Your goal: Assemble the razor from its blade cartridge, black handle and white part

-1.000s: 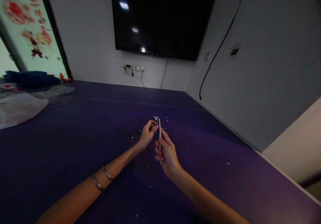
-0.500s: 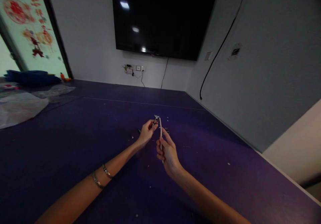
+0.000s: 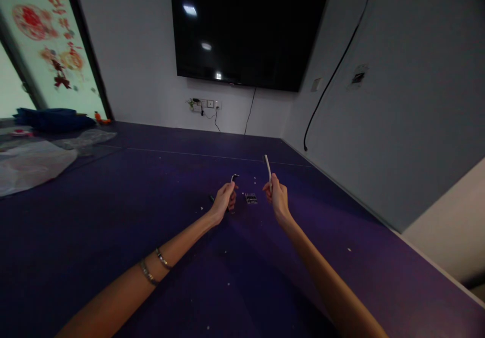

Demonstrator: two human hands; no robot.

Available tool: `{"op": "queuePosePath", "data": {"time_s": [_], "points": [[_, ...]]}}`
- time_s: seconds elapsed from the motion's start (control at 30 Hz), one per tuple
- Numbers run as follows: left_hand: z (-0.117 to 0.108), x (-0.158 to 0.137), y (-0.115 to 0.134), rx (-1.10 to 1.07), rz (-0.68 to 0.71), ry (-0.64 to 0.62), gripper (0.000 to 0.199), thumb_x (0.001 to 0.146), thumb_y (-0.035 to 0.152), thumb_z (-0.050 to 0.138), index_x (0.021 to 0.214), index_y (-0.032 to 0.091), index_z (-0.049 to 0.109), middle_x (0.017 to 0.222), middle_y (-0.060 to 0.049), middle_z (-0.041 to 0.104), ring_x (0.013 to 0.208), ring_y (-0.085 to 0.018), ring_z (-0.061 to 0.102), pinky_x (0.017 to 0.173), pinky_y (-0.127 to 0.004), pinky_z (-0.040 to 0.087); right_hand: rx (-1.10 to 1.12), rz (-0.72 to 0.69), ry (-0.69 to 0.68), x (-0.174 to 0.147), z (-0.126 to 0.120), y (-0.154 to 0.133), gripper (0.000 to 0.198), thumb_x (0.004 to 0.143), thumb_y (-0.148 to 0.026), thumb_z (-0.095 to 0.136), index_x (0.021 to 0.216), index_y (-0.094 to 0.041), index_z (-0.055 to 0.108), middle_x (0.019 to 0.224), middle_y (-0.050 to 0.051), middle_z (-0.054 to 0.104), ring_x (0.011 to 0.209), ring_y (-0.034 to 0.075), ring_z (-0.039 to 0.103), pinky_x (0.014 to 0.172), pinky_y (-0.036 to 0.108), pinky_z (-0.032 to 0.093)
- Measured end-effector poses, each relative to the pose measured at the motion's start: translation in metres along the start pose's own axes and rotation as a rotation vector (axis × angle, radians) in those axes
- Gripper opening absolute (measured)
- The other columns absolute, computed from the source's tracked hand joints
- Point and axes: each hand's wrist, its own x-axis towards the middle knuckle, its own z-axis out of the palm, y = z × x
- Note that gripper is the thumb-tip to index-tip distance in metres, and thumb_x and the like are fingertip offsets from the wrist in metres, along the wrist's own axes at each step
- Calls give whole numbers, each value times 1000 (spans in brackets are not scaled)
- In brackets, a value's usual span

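My left hand (image 3: 224, 200) is closed around a small silver-and-black metal piece (image 3: 234, 177); its tip pokes out above my fingers, and its exact kind is too small to tell. In my right hand (image 3: 278, 196) is a slim white toothbrush (image 3: 268, 167), held upright with dark bristles facing left. The two hands are apart. Between them, on the purple floor (image 3: 182, 272), lies a small dark rectangular piece (image 3: 251, 198) with light markings. A thin dark stick (image 3: 211, 197) lies just left of my left hand, partly hidden by it.
Small white scraps (image 3: 255, 180) are scattered about the floor. Clear plastic sheeting (image 3: 38, 163) and a dark blue cloth bundle (image 3: 55, 119) lie at the left. A large television (image 3: 246, 30) hangs on the wall ahead, above sockets (image 3: 210, 104). A black cable (image 3: 329, 90) hangs at the right.
My right hand has moved right and up with the toothbrush, away from the metal piece. My left hand has turned slightly, staying near its place. The dark rectangular piece is now uncovered.
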Motion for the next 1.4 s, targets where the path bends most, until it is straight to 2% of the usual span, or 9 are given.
{"op": "queuePosePath", "data": {"time_s": [0.2,0.33,0.5,0.63,0.8,0.97,1.1,1.4], "points": [[6,-6,-2,-29,25,-26,34,76,50,53,72,18,42,50,9,35,33,-1,23,30,-12,17,-438,-121,-8,6,-8,37,54,79,-55,39,44,-16,52,38,-1,42,40,11,40,46,24,26],[9,-10,-5,2,-13,-47,35,77,51,51,71,18,41,50,9,35,32,-1,23,29,-12,17,-511,-155,-36,3,-3,38,55,81,-53,35,45,-16,53,39,0,45,40,12,43,47,24,27],[11,-12,1,-11,-18,-98,35,77,50,51,69,18,39,48,10,31,32,-1,21,28,-11,16,-571,-184,-96,2,-6,44,53,81,-49,36,42,-17,51,36,-1,42,39,12,41,47,24,26],[11,-13,6,-27,-3,-99,34,78,50,50,70,18,39,48,10,30,32,-1,20,29,-10,16,-556,-158,-78,3,-11,46,50,79,-47,38,42,-16,50,35,-1,39,38,11,39,45,24,25],[14,-16,2,-16,-70,-142,35,79,50,50,69,18,39,47,9,30,32,-1,20,29,-10,15,-462,-170,-76,-1,-3,38,50,80,-46,36,44,-16,51,39,0,43,39,11,39,46,24,27],[15,-18,3,-43,-71,-146,35,78,50,50,69,18,40,47,9,30,31,-1,20,29,-11,14,-498,-164,-90,-3,-5,45,48,80,-44,37,43,-16,50,38,-1,41,39,11,38,47,24,26],[14,-17,3,-70,-78,-134,35,78,50,50,69,18,41,47,9,32,31,-1,20,29,-11,14,-438,-153,-36,-2,-6,43,46,79,-44,37,44,-16,50,39,-1,40,40,11,38,46,24,26],[17,-20,5,-159,-151,-209,33,82,47,46,68,17,42,46,7,35,30,-2,22,28,-12,13,-431,-164,-30,-7,-1,48,47,79,-44,37,44,-16,50,39,-1,42,40,11,38,45,24,25]]}}
